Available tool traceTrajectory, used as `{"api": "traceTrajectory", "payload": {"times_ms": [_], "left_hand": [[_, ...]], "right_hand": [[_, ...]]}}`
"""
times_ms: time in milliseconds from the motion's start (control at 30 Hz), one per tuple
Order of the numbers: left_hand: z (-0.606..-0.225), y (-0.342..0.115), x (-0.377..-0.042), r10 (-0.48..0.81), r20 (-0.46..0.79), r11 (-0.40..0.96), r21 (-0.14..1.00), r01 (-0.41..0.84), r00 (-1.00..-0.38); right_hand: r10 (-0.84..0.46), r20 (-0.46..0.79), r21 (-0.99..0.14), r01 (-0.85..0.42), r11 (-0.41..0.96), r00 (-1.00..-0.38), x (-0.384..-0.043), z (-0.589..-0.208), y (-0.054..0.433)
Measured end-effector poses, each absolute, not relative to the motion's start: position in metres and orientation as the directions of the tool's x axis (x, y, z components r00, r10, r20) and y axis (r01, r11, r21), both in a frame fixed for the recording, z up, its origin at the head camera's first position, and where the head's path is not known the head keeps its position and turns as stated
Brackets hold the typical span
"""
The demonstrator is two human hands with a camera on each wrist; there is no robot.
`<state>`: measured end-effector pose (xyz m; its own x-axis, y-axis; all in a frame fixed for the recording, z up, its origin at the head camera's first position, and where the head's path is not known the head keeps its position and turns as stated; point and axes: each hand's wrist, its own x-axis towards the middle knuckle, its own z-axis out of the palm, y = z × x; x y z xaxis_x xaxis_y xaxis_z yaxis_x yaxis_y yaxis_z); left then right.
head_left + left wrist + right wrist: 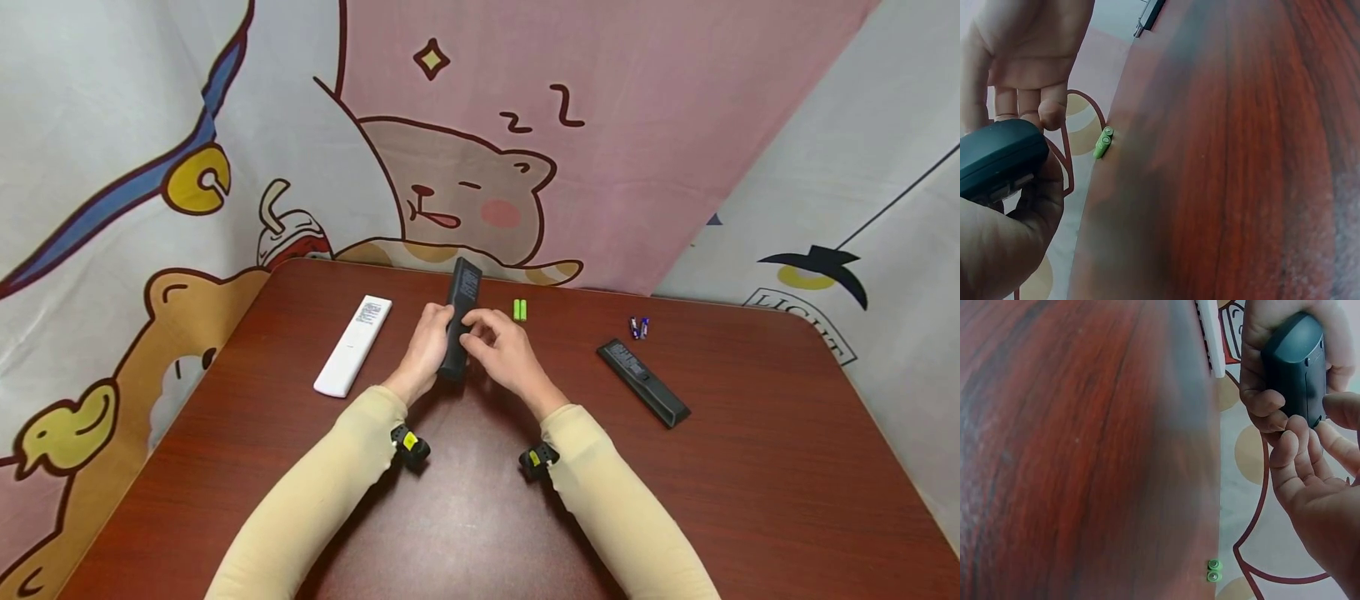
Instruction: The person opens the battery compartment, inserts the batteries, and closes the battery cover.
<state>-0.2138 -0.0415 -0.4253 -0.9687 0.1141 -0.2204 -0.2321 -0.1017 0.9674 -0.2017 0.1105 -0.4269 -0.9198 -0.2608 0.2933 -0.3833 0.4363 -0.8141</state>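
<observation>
My left hand [426, 350] grips a black remote control [467, 287] around its side, tilted up over the table, its labelled back partly in view. From the other side my right hand [504, 346] reaches in, with thumb and index fingertips touching the back of the remote. In the right wrist view the other fingers [1285, 450] of that hand bend loosely beside the remote's lower edge. The left wrist view has the rounded end of the remote [1007, 147] above the left palm. Beyond the hands stand two green batteries [520, 310] side by side.
Left of the hands lies a white remote control [352, 346]. On the right, another black remote control [643, 383] lies back up, with two blue batteries [639, 327] behind it. A printed cloth [637, 150] hangs along the far edge of the brown table [750, 500].
</observation>
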Motion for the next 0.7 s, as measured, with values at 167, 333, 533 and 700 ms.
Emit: {"api": "traceTrajectory", "payload": {"times_ms": [167,333,533,700], "left_hand": [[-0.4234,-0.0392,-0.2134,0.124,-0.214,-0.081,0.971,-0.225,-0.969],[-0.4238,-0.0385,-0.2133,0.12,-0.21,-0.067,0.973,-0.219,-0.97],[-0.425,-0.0379,-0.2132,0.112,-0.206,-0.023,0.977,-0.21,-0.972],[-0.4281,-0.0374,-0.2125,0.11,-0.184,0.033,0.983,-0.182,-0.977]], "right_hand": [[-0.239,0.239,-0.852,-0.321,0.414,-0.941,-0.2032,-0.4247,0.1101],[-0.239,0.197,-0.872,-0.281,0.401,-0.951,-0.204,-0.4223,0.1097],[-0.245,0.159,-0.891,-0.245,0.381,-0.957,-0.2064,-0.4227,0.1096],[-0.251,0.126,-0.899,-0.217,0.38,-0.96,-0.2069,-0.4247,0.1106]]}}
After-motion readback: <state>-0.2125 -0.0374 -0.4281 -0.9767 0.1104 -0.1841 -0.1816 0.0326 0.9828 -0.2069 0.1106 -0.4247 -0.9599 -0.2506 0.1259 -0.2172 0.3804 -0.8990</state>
